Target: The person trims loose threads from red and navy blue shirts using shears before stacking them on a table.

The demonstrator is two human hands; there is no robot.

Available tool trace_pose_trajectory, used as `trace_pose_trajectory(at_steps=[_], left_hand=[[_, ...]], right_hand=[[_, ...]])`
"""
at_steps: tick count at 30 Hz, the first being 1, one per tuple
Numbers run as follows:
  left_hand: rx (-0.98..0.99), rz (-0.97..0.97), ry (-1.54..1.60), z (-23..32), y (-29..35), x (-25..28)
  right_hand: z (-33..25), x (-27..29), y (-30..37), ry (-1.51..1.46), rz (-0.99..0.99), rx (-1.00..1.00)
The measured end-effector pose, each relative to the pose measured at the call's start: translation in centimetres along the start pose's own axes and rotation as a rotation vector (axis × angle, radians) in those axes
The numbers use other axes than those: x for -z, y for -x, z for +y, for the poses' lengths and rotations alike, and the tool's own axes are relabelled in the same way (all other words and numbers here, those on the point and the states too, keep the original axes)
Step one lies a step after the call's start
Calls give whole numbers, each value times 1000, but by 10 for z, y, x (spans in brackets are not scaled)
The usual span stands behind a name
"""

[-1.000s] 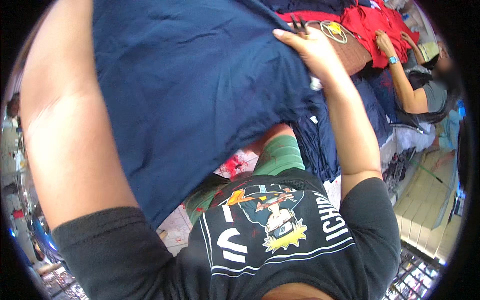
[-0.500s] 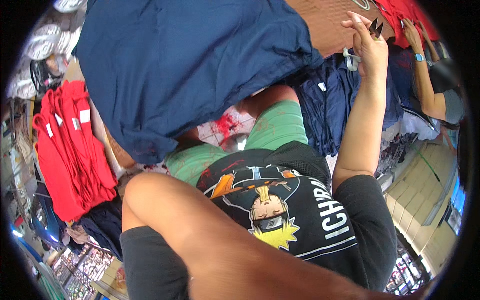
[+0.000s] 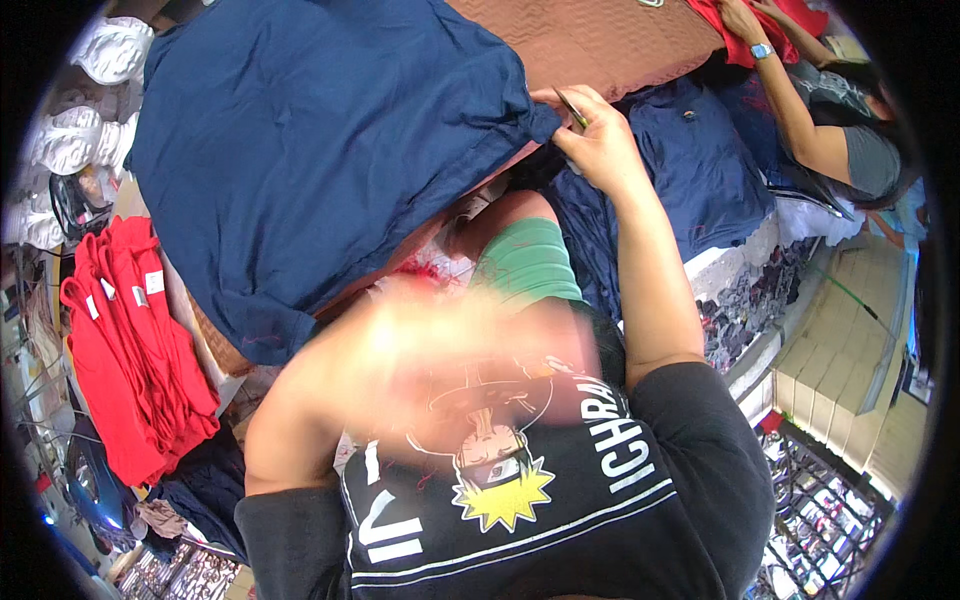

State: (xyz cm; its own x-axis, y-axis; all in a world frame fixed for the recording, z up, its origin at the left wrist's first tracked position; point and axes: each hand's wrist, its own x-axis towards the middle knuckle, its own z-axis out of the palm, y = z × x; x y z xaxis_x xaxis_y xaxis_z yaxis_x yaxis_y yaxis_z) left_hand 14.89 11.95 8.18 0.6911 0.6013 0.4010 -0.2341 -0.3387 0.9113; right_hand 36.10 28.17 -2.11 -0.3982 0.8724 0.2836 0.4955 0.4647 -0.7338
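Note:
A navy blue garment (image 3: 330, 150) lies spread over the work surface in front of me and drapes off its near edge. My right hand (image 3: 600, 140) is at the garment's right corner, fingers bent, with dark pointed thread snips (image 3: 571, 108) held in it. Its fingertips touch or nearly touch the cloth there; the exact contact is hard to see. My left hand (image 3: 500, 335) is a motion blur in front of my chest, so its fingers cannot be made out. It is apart from the garment's spread part.
Folded red garments (image 3: 140, 350) hang in a stack at the left. More navy garments (image 3: 680, 170) lie piled at the right. A brown quilted cover (image 3: 610, 45) shows beyond. At the upper right, another person's hands (image 3: 745, 22) work on red cloth. White moulded cups (image 3: 70, 135) stand far left.
My right hand has come down and left from the upper right to the garment's corner, keeping the snips. My left arm has swung forward from across my lower body. The view has shifted slightly.

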Motion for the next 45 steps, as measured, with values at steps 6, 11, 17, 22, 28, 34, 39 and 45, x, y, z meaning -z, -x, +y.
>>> trace_pose_trajectory(at_steps=[6, 11, 17, 22, 28, 34, 39, 45], left_hand=[[382, 614, -1249, -100, 28, 27], [319, 836, -1017, -96, 29, 39], [10, 1264, -1100, -7, 62, 90], [703, 1037, -1445, 4, 183, 111], [433, 1271, -1042, -7, 147, 65], [395, 909, -1001, -55, 99, 31], [458, 956, -1196, -83, 95, 29], [462, 986, -1264, -82, 89, 30]], right_hand=[[-11, 3, -6, -502, 180, -170], [-21, 2, -3, -389, 132, -312], [-87, 4, -2, 13, 247, 217], [-102, -20, 8, 25, -450, 414], [-123, -39, -11, -130, -332, 355], [-102, -101, -14, -13, -262, 251], [-95, -110, -9, -20, -226, 178], [-87, -110, -14, 6, -240, 273]])
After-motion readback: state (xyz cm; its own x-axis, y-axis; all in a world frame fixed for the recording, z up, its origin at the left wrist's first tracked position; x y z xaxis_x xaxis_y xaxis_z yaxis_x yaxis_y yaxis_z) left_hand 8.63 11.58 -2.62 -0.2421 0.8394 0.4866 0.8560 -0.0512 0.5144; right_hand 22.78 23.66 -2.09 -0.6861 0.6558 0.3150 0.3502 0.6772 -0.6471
